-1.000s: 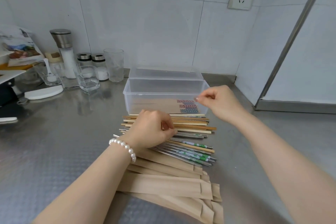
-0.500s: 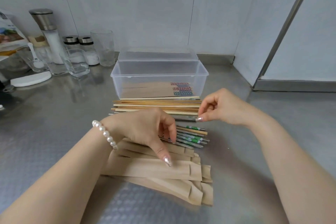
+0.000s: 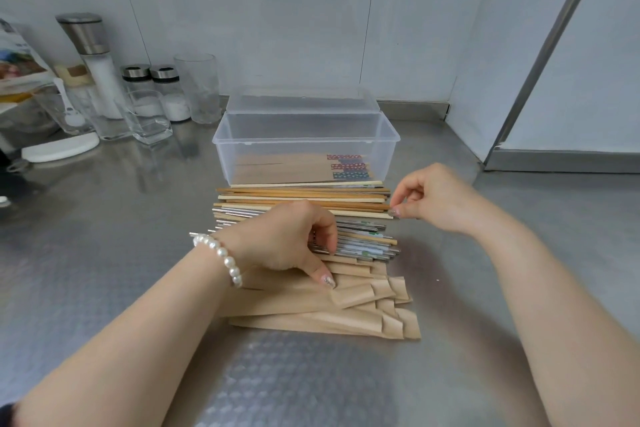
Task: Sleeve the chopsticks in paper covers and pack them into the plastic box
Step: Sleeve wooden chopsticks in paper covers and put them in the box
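Left-hand grip (image 3: 287,239) curls over the loose wooden and steel chopsticks (image 3: 304,199), thumb pressing the topmost brown paper sleeve (image 3: 311,302); whether its fingers hold a stick I cannot tell. Right-hand grip (image 3: 433,198) pinches a pale chopstick's end. Behind the pile stands the clear plastic box (image 3: 304,149), lid open, holding sleeved pairs. All sits on a dimpled stainless-steel bench (image 3: 104,253) against a white tiled wall (image 3: 277,10), with glass jars and a steel-topped grinder (image 3: 93,59) far left.

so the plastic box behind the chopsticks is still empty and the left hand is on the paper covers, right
Not quite. In the head view the plastic box is not empty: a few sleeved pairs already lie in its bottom. The rest stands: it sits behind the chopsticks, and the left hand touches the paper covers.
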Available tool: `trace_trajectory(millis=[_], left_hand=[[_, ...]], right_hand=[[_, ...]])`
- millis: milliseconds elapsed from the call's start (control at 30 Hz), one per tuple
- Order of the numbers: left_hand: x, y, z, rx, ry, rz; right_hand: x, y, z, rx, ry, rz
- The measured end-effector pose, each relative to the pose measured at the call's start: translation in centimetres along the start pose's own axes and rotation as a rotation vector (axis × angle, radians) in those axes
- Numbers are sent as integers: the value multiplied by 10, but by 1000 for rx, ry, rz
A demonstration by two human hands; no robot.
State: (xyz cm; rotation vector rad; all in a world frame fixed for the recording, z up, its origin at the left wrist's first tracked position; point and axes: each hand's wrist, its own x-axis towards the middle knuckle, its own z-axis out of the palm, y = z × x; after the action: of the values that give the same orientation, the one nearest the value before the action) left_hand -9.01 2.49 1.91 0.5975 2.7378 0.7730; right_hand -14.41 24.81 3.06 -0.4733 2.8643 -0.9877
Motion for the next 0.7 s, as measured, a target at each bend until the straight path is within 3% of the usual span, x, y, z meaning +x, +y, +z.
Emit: trace_trajectory(millis=[167, 333, 533, 700], left_hand=[[1, 0, -2, -2, 51, 15], [0, -1, -4, -11, 59, 1], [-2, -2, -6, -146, 61, 31], [-2, 0, -11, -106, 283, 94]], right_hand=[[3, 5, 5, -36, -36, 9], [-1, -3, 9, 96, -75, -69], [-10, -19, 17, 217, -232, -178], [-14, -25, 13, 333, -280, -202]])
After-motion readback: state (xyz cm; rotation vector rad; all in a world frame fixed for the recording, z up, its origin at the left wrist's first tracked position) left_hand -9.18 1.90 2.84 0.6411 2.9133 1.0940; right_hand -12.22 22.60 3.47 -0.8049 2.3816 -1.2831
